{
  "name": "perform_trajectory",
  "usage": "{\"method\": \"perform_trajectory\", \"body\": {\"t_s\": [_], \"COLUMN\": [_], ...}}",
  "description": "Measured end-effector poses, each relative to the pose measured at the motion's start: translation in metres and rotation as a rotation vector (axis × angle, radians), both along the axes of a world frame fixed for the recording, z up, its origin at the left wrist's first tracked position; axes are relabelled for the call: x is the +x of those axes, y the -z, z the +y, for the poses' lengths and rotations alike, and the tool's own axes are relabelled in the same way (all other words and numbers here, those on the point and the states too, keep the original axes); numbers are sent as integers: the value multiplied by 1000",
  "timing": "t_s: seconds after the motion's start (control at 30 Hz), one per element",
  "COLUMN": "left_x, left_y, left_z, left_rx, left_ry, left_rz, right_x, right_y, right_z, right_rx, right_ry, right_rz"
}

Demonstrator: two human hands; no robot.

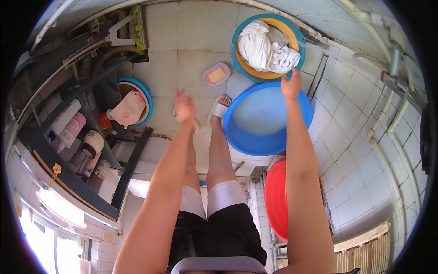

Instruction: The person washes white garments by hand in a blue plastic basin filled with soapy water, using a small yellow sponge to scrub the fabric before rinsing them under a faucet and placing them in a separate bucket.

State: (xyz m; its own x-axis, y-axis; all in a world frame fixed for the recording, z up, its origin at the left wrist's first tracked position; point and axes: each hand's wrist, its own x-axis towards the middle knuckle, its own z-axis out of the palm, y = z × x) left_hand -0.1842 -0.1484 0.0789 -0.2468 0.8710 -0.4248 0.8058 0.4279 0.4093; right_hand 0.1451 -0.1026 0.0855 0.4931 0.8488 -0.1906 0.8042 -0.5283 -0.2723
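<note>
My left hand [185,107] is held over the tiled floor with nothing in it, its fingers apart and slightly blurred. Above the right rim of a blue plastic basin [253,147] is my right hand [292,84]; its thumb and fingers are apart and hold nothing, with the fingertips near wrung white cloth [256,48]. That cloth lies in a yellow basin nested in a teal basin [236,65]. Cloudy water fills part of the blue basin. Between the hands, farther off, a bar of yellow soap [216,74] rests in a pink soap dish [227,70] on the floor.
A red basin [274,198] stands near the right wall, partly behind my right arm. At left, a black shelf [118,191] holds several bottles and jars. Beside it a blue-rimmed basin [147,99] holds a pink packet [128,108]. Pipes [379,120] run along the tiled wall.
</note>
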Motion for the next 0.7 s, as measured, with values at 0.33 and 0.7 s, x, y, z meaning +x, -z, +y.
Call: {"method": "perform_trajectory", "body": {"t_s": [0.33, 0.7], "left_x": [-178, -165], "left_y": [49, 99], "left_z": [-143, -170], "left_rx": [-420, -249], "left_ry": [-483, -1122], "left_rz": [183, -288], "right_x": [-167, -202], "right_y": [115, 205], "right_z": [-66, -70], "right_rx": [-567, -96], "right_ry": [259, 1347], "right_rz": [801, 1034]}}
